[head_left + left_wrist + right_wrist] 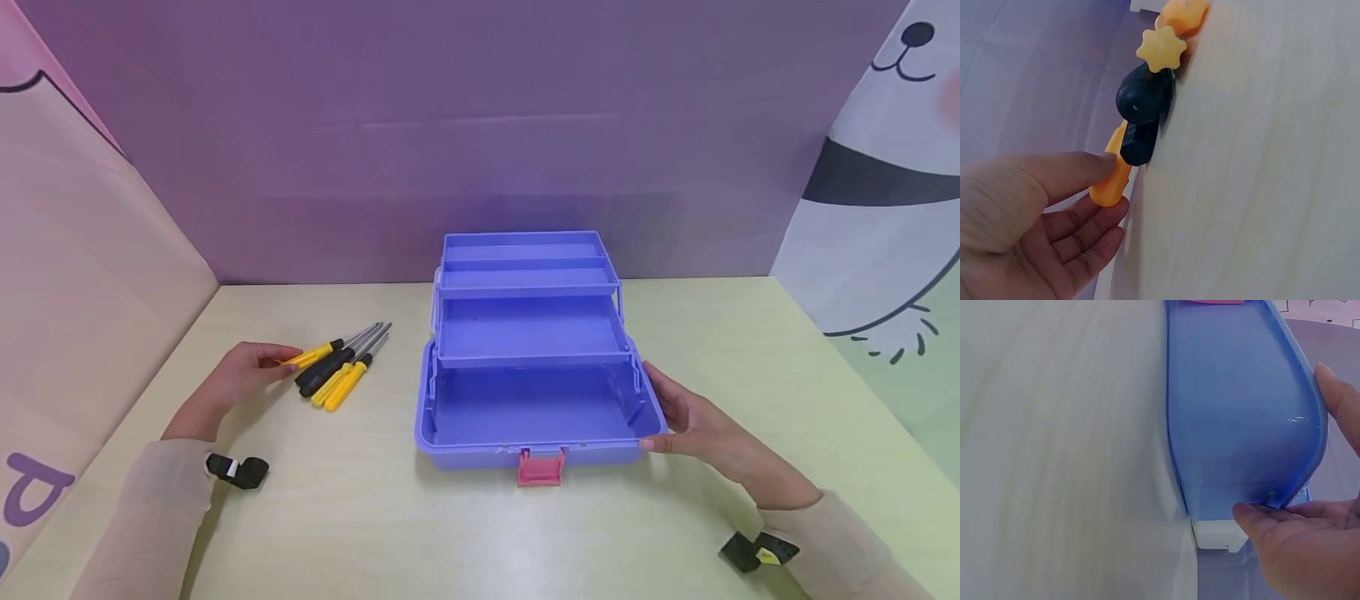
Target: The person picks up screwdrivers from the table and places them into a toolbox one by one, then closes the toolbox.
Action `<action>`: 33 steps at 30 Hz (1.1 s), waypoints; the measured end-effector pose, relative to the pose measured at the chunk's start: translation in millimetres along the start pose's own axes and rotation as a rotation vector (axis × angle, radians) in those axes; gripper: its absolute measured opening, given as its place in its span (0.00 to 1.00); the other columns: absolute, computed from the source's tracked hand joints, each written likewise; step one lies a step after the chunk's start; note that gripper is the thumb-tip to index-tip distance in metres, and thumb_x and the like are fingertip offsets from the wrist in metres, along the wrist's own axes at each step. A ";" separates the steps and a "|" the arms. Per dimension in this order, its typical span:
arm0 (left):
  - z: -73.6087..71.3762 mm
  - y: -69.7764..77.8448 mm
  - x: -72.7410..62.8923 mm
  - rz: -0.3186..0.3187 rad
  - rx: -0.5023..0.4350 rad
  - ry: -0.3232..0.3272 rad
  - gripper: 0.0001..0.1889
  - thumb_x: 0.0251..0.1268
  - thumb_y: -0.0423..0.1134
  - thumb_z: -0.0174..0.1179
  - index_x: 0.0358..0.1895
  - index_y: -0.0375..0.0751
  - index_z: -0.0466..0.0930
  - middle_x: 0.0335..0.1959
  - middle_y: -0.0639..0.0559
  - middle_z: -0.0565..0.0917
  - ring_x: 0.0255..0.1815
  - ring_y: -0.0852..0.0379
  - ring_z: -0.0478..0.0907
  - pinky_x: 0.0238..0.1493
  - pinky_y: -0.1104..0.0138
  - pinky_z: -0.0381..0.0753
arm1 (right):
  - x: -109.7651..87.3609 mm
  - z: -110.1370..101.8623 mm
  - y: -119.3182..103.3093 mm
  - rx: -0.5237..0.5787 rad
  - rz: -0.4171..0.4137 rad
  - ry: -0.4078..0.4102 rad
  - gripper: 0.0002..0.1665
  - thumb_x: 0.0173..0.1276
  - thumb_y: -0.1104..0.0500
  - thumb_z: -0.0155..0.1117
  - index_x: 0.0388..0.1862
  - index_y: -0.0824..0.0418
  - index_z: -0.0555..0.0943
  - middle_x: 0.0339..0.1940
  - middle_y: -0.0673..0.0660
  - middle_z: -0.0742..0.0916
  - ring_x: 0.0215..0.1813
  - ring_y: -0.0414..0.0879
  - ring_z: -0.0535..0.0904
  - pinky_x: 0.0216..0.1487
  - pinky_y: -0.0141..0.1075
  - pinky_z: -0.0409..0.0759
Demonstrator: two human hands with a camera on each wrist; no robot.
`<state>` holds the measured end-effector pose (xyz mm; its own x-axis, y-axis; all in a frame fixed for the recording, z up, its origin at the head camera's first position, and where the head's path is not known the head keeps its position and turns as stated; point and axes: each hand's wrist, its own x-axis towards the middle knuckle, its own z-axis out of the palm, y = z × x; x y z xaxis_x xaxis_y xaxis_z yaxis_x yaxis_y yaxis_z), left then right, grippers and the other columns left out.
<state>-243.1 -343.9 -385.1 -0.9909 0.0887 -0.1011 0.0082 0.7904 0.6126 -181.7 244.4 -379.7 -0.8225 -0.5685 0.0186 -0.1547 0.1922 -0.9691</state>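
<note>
My left hand [251, 371] pinches the handle end of a yellow-handled screwdriver [315, 356] between thumb and fingers. That screwdriver lies at the left side of a small bunch, shafts pointing away to the right. Beside it are black-handled screwdrivers [327, 369] and more yellow ones [347, 387]; in the left wrist view one yellow handle end [1161, 49] is star-shaped. A purple-blue toolbox [540, 457] stands opened, its stepped trays [534, 329] raised at the back. My right hand [697, 421] holds its right front corner, thumb at the front rim and fingers along the side.
A pink latch [541, 468] hangs at the toolbox front. The pale wooden table [345, 508] runs back to a purple wall panel [420, 150]. Printed panels stand left and right. Each wrist carries a small black camera.
</note>
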 end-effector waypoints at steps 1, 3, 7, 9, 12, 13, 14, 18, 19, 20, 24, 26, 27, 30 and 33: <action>0.0 0.8 -0.4 0.000 0.000 0.002 0.20 0.66 0.35 0.57 0.59 0.30 0.74 0.55 0.31 0.75 0.45 0.46 0.71 0.38 0.71 0.75 | -0.1 0.2 -0.4 0.003 -0.002 -0.001 0.58 0.59 0.67 0.66 0.75 0.69 0.36 0.75 0.70 0.44 0.72 0.46 0.55 0.60 0.20 0.64; -0.2 2.0 -1.1 0.000 0.000 0.005 0.20 0.66 0.35 0.57 0.58 0.30 0.74 0.55 0.31 0.75 0.45 0.47 0.71 0.37 0.71 0.75 | -0.2 0.8 -1.5 0.006 -0.001 -0.002 0.58 0.59 0.66 0.66 0.75 0.69 0.36 0.75 0.70 0.44 0.72 0.45 0.55 0.60 0.21 0.64; 0.0 4.1 -2.0 0.009 0.000 0.021 0.19 0.66 0.35 0.57 0.58 0.30 0.75 0.55 0.30 0.76 0.44 0.47 0.71 0.36 0.72 0.75 | 0.0 1.6 -2.6 0.007 0.011 0.004 0.58 0.59 0.66 0.66 0.74 0.70 0.36 0.75 0.70 0.44 0.73 0.58 0.51 0.60 0.21 0.64; 0.3 4.2 -2.4 0.010 0.000 0.031 0.19 0.66 0.35 0.58 0.57 0.30 0.75 0.55 0.31 0.76 0.44 0.48 0.71 0.35 0.74 0.75 | 0.1 1.7 -3.1 0.006 0.017 0.006 0.59 0.59 0.66 0.67 0.74 0.70 0.36 0.75 0.70 0.44 0.73 0.64 0.48 0.59 0.20 0.64; 0.7 3.3 -2.9 0.015 -0.004 0.049 0.18 0.66 0.34 0.58 0.57 0.30 0.76 0.54 0.30 0.77 0.44 0.47 0.72 0.35 0.75 0.75 | 0.1 1.4 -3.4 0.006 0.021 0.011 0.59 0.59 0.65 0.67 0.74 0.70 0.36 0.75 0.70 0.44 0.72 0.69 0.44 0.59 0.20 0.64; 0.9 3.1 -3.3 0.012 -0.006 0.055 0.18 0.66 0.35 0.58 0.57 0.30 0.76 0.54 0.30 0.77 0.45 0.46 0.72 0.35 0.76 0.75 | 0.1 1.2 -3.3 0.005 0.022 0.011 0.59 0.59 0.65 0.67 0.74 0.70 0.36 0.75 0.70 0.45 0.72 0.69 0.44 0.59 0.20 0.64; 1.0 2.9 -3.6 0.006 -0.011 0.060 0.18 0.66 0.35 0.58 0.57 0.30 0.76 0.54 0.30 0.77 0.45 0.46 0.72 0.36 0.76 0.75 | 0.0 1.1 -3.2 0.004 0.022 0.011 0.59 0.59 0.65 0.67 0.74 0.70 0.36 0.75 0.70 0.45 0.72 0.68 0.46 0.59 0.20 0.65; 0.4 2.9 -4.8 -0.004 -0.029 0.082 0.19 0.66 0.36 0.58 0.57 0.30 0.75 0.55 0.30 0.76 0.49 0.43 0.72 0.39 0.76 0.74 | -0.6 0.5 -2.1 0.004 0.026 0.014 0.58 0.59 0.65 0.67 0.75 0.69 0.36 0.76 0.69 0.45 0.73 0.58 0.52 0.59 0.21 0.66; 0.1 3.2 -5.2 -0.010 -0.038 0.086 0.19 0.66 0.36 0.58 0.57 0.30 0.75 0.56 0.30 0.76 0.50 0.42 0.72 0.39 0.76 0.73 | -0.7 0.4 -2.0 0.003 0.027 0.014 0.58 0.59 0.65 0.67 0.75 0.69 0.36 0.76 0.69 0.46 0.73 0.57 0.53 0.59 0.21 0.66; -0.1 3.6 -5.6 -0.016 -0.050 0.089 0.19 0.66 0.37 0.58 0.57 0.30 0.75 0.56 0.30 0.76 0.50 0.42 0.72 0.38 0.77 0.73 | -0.8 0.5 -2.2 0.002 0.029 0.014 0.58 0.59 0.65 0.67 0.75 0.68 0.36 0.76 0.69 0.46 0.73 0.57 0.53 0.59 0.21 0.66; -0.4 4.9 -6.6 -0.056 -0.102 0.096 0.21 0.66 0.39 0.58 0.58 0.32 0.75 0.58 0.31 0.75 0.52 0.43 0.71 0.38 0.77 0.73 | -0.7 1.0 -2.6 -0.002 0.038 0.017 0.58 0.59 0.65 0.67 0.75 0.68 0.36 0.76 0.68 0.46 0.72 0.65 0.49 0.59 0.21 0.66; -0.3 5.3 -6.5 -0.081 -0.128 0.096 0.21 0.66 0.40 0.58 0.59 0.32 0.74 0.58 0.32 0.75 0.54 0.43 0.70 0.41 0.75 0.75 | -0.5 1.5 -3.0 -0.003 0.043 0.019 0.58 0.59 0.65 0.67 0.75 0.68 0.36 0.76 0.68 0.46 0.72 0.68 0.47 0.59 0.21 0.66; -0.3 5.2 -6.3 -0.090 -0.138 0.098 0.22 0.66 0.40 0.58 0.59 0.32 0.74 0.58 0.32 0.75 0.55 0.42 0.70 0.43 0.73 0.75 | -0.4 1.7 -2.9 -0.001 0.043 0.020 0.58 0.59 0.65 0.67 0.75 0.68 0.36 0.76 0.68 0.46 0.72 0.68 0.47 0.58 0.21 0.66; -0.6 4.9 -5.8 -0.108 -0.166 0.105 0.22 0.66 0.42 0.58 0.59 0.32 0.74 0.59 0.33 0.75 0.58 0.40 0.69 0.49 0.67 0.75 | -0.3 2.3 -3.1 -0.001 0.042 0.018 0.59 0.59 0.64 0.67 0.75 0.68 0.36 0.76 0.69 0.45 0.71 0.69 0.47 0.58 0.21 0.66; -0.8 4.4 -5.7 -0.110 -0.188 0.122 0.22 0.66 0.43 0.59 0.58 0.32 0.75 0.57 0.35 0.77 0.58 0.42 0.70 0.48 0.70 0.75 | -0.6 2.1 -3.2 -0.001 0.042 0.018 0.59 0.60 0.64 0.67 0.75 0.68 0.36 0.76 0.69 0.46 0.71 0.69 0.48 0.58 0.22 0.67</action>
<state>-237.5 -341.4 -381.2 -0.9935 -0.0742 -0.0865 -0.1139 0.6639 0.7391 -179.6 242.4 -377.2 -0.8383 -0.5450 -0.0180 -0.1199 0.2166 -0.9689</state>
